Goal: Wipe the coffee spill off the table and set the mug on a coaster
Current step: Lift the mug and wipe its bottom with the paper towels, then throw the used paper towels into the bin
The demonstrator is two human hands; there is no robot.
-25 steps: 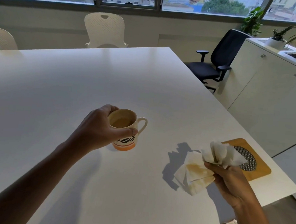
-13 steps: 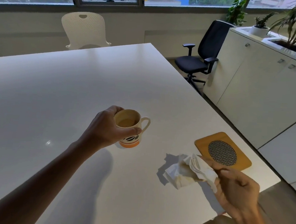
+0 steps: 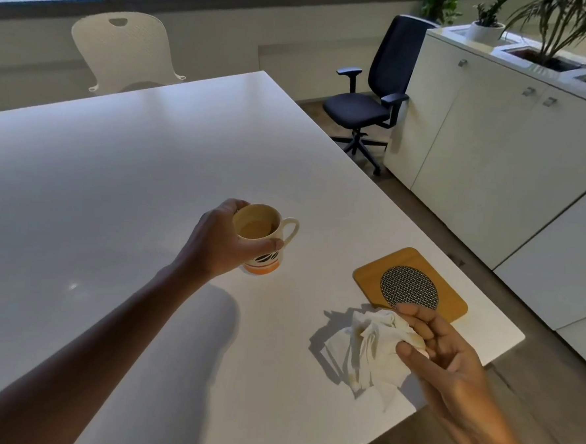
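Two halves make up this job, and the first looks done: no coffee shows anywhere on the white table, and the crumpled paper napkin carries brown stains (fair evidence of where the spill went). The right hand pinches that napkin between thumb and curled fingers, with the loose end of the paper trailing onto the tabletop below and to the left of the fingertips.

The second half is left. The left hand has its fingers and thumb clamped round the body of the coffee mug, thumb across the near side, handle pointing away from the palm toward the right. The mug is not yet on the wooden coaster, which lies well to the right of the left hand's fingers, just beyond the right hand's fingertips, near the table's corner.

Whether the mug's orange base rests on the table or hangs just above it I cannot tell; the hand covers much of it. Some pale coffee seems to remain inside, though how much is unclear. The table under the napkin and under both forearms is hidden, so a leftover smear there cannot be ruled out.
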